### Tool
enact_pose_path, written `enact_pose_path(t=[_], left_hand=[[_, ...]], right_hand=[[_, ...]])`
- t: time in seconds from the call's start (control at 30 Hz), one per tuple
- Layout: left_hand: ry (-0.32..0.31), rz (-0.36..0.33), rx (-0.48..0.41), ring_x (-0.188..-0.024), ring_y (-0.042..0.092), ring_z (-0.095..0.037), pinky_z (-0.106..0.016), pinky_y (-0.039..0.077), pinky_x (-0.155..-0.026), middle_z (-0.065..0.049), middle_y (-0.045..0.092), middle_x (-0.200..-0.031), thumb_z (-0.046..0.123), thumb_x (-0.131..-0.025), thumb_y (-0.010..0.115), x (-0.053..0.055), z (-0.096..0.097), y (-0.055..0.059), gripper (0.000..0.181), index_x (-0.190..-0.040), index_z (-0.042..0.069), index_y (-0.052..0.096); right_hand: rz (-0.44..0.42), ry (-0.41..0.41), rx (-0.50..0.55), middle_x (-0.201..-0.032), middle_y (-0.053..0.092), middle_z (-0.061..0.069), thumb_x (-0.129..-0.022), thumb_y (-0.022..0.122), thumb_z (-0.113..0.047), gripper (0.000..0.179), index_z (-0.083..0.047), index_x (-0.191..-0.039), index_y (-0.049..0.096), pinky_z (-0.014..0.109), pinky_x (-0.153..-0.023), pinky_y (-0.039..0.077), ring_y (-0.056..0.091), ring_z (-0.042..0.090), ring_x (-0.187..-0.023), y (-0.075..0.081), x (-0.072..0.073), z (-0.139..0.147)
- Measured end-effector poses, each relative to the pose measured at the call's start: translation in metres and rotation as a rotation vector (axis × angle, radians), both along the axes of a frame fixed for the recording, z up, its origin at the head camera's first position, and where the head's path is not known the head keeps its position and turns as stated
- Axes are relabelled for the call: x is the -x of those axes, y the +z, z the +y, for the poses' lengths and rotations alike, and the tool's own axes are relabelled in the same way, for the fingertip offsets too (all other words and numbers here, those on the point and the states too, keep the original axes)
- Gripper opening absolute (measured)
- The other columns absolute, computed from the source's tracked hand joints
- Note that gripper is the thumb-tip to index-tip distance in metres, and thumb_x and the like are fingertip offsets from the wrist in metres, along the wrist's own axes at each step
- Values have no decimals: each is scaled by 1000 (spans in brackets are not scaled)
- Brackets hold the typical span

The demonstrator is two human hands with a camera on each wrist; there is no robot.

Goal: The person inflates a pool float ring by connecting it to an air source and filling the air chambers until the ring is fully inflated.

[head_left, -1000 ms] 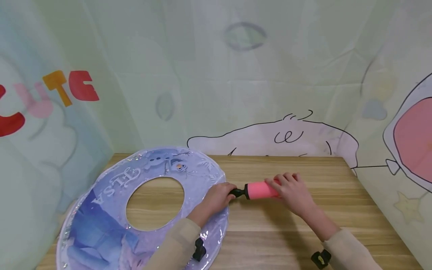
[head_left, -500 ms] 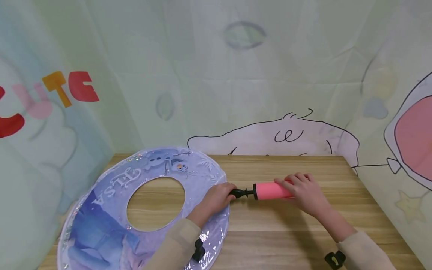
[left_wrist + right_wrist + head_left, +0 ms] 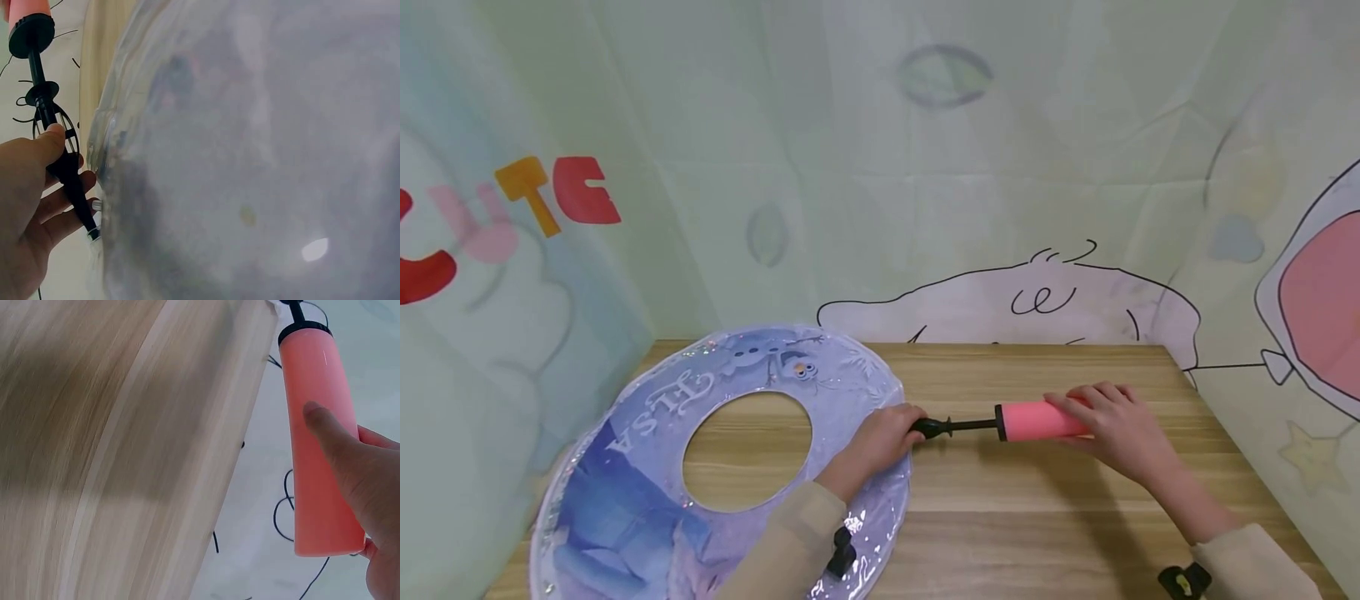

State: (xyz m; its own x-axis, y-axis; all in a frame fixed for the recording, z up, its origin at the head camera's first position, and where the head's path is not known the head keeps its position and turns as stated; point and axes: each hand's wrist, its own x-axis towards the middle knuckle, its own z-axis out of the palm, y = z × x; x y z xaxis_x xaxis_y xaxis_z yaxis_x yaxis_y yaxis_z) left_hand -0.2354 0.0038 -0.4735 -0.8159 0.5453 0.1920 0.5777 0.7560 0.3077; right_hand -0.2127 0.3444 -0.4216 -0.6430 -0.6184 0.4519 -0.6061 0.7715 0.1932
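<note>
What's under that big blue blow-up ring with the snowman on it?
Through the hole in the ring you can see the wooden table, and nothing else. Whatever is under the puffy part itself is covered, so I can't tell.

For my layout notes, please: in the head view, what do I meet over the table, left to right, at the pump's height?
Inflatable ring, left hand, black pump end, thin black rod, pink barrel, right hand.

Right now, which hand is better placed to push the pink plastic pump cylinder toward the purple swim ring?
Probably the right hand: it grips the cylinder; the left hand holds the black nozzle at the ring.
</note>
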Motion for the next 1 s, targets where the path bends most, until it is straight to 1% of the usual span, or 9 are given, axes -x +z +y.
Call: enact_pose_path(t=[0.17,0.2,0.27,0.4,0.53,0.77,0.8,0.87,1.0], left_hand=[[3,-16,6,-93,63,-18,-32,50,-82,-4,67,-102,22,-86,63,-1,0,2,24,-107,9,63],[2,-19,5,-93,63,-18,-32,50,-82,-5,67,-102,21,-86,63,0,0,2,24,-107,9,63],[2,-21,4,-93,63,-18,-32,50,-82,-5,67,-102,21,-86,63,0,0,3,24,-107,9,63],[0,-28,-2,-92,63,-18,-32,50,-82,-5,67,-102,21,-86,63,1,0,3,24,-107,9,63],[5,-36,-8,-93,63,-18,-33,50,-82,-5,67,-102,21,-86,64,1,0,3,24,-107,9,63],[10,-29,-11,-92,63,-18,-32,50,-81,-5,67,-101,22,-86,63,0,1,2,24,-106,9,63],[11,-26,-11,-92,63,-18,-32,50,-81,-5,67,-101,21,-86,63,0,1,2,24,-106,9,63],[10,-19,-10,-91,63,-18,-32,50,-81,-5,67,-100,21,-86,63,0,1,2,24,-106,9,63],[1,-1,-5,-90,63,-18,-32,50,-80,-5,67,-99,20,-86,63,-1,2,2,23,-106,9,63]], right_hand=[[-8,-11,0,-95,64,6,-81,23,-67,69,-23,-117,62,49,-75,42,57,30,-89,6,-2,13],[-6,-13,-3,-95,64,6,-81,22,-67,69,-23,-117,62,49,-75,42,57,30,-89,7,-2,15],[-8,-14,-5,-96,64,6,-80,43,-67,61,-22,-117,61,49,-75,42,57,30,-89,10,-4,20],[4,-24,-13,-96,64,7,-80,46,-67,61,-22,-117,61,50,-74,42,57,31,-89,16,-6,30],[15,-46,-23,-96,64,8,-83,15,-68,74,-21,-117,62,51,-75,41,56,32,-90,20,-9,36],[36,-41,-17,-95,64,10,-84,12,-67,75,-21,-116,62,52,-76,40,55,33,-89,21,-8,37],[40,-39,-19,-95,64,9,-84,13,-67,74,-21,-116,62,51,-75,40,56,33,-89,20,-8,36],[39,-29,-18,-95,64,9,-83,38,-68,62,-21,-116,62,50,-74,41,56,32,-89,18,-6,30],[26,-12,-45,-96,64,8,-60,82,-42,63,-22,-116,61,49,-74,42,57,31,-90,14,-3,14]])
